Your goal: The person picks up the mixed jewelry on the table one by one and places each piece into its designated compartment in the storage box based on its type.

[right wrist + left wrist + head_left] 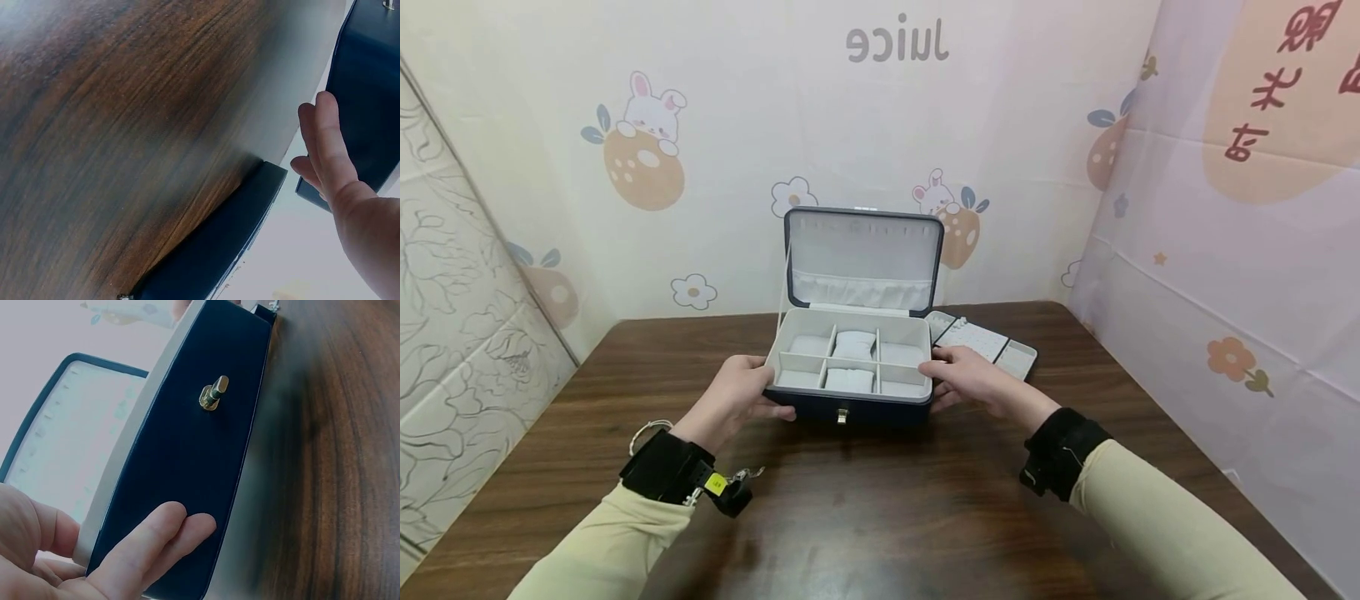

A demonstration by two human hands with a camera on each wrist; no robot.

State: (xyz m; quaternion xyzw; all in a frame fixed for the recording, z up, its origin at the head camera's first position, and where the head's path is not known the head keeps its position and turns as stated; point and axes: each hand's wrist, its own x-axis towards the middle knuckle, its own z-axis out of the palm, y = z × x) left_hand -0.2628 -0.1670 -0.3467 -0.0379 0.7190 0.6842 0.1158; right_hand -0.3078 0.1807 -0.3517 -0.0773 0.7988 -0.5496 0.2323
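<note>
A dark blue jewelry box stands with its lid raised. Inside are several pale compartments; two hold small cushions. My left hand grips the box's left end, thumb at the pale rim and two fingers along the dark front, as the left wrist view shows. At the opposite end, my right hand holds the box with its thumb on the rim and fingers against the side. A gold clasp sits on the front panel. Whether the base touches the table cannot be told.
Behind the right hand, a pale sectioned tray with dark dividers lies on the brown wooden table. Its small contents are too small to make out. A printed curtain hangs behind the table, and another stands along the right edge.
</note>
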